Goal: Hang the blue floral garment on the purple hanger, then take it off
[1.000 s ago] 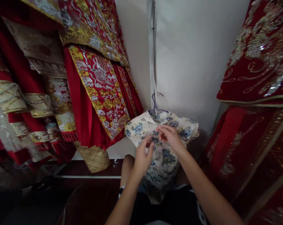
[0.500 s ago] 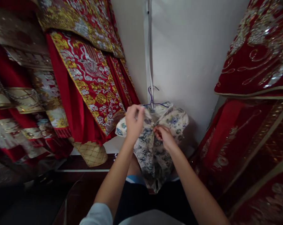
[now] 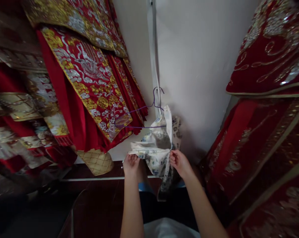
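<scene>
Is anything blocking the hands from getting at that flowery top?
Nothing visible: the left hand pinches one edge of the flowery top and the right hand another. The purple hanger, partly inside the top, sits beyond both hands.

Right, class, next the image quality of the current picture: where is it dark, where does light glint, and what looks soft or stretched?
Head view: dim overall, the wall palest, with a soft shadow right of the shirt; the floor very dark; small glints on the sequined garment; costumes at the left edge soft and apparently stretched.
</scene>
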`<state>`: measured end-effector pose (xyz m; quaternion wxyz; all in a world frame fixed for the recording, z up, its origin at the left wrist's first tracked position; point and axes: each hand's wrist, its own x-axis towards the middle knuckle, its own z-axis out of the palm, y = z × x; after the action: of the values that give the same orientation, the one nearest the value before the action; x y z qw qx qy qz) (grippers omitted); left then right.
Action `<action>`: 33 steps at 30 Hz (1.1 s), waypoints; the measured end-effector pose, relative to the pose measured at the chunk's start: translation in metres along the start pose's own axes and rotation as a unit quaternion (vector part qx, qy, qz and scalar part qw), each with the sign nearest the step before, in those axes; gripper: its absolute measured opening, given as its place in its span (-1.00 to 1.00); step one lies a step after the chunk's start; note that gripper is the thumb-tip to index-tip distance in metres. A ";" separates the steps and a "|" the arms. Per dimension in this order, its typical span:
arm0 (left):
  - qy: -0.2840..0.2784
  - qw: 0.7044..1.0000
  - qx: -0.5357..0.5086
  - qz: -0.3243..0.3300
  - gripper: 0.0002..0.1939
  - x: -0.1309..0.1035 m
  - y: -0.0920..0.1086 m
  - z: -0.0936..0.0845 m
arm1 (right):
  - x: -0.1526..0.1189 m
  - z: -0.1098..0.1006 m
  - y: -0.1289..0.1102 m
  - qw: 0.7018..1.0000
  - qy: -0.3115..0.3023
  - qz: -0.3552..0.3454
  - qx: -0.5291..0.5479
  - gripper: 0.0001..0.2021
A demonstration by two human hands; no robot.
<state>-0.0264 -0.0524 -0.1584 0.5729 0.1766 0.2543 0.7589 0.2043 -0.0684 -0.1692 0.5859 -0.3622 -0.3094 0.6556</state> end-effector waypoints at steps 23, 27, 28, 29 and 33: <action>-0.265 0.881 0.355 0.168 -0.82 -0.086 -0.009 0.073 | -0.039 0.040 0.009 0.959 -0.088 -0.231 -0.140 -0.70; -0.149 0.901 0.353 0.205 -0.80 -0.081 -0.010 0.068 | -0.054 0.040 -0.003 0.982 -0.175 0.046 -0.055 -0.72; -0.133 0.903 0.361 0.194 -0.79 -0.081 -0.010 0.067 | -0.058 0.039 -0.007 0.971 -0.210 0.085 -0.081 -0.65; -0.125 0.905 0.366 0.176 -0.78 -0.081 -0.011 0.066 | -0.062 0.037 -0.012 0.958 -0.239 0.104 -0.116 -0.60; -0.139 0.933 0.321 0.077 -0.69 -0.087 -0.019 0.059 | -0.071 0.026 -0.024 0.902 -0.332 0.137 -0.241 -0.51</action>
<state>0.0459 -0.1206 -0.1195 0.4546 0.4742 0.3880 0.6465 0.1990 -0.1355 -0.1271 0.2492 -0.2925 -0.5816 0.7170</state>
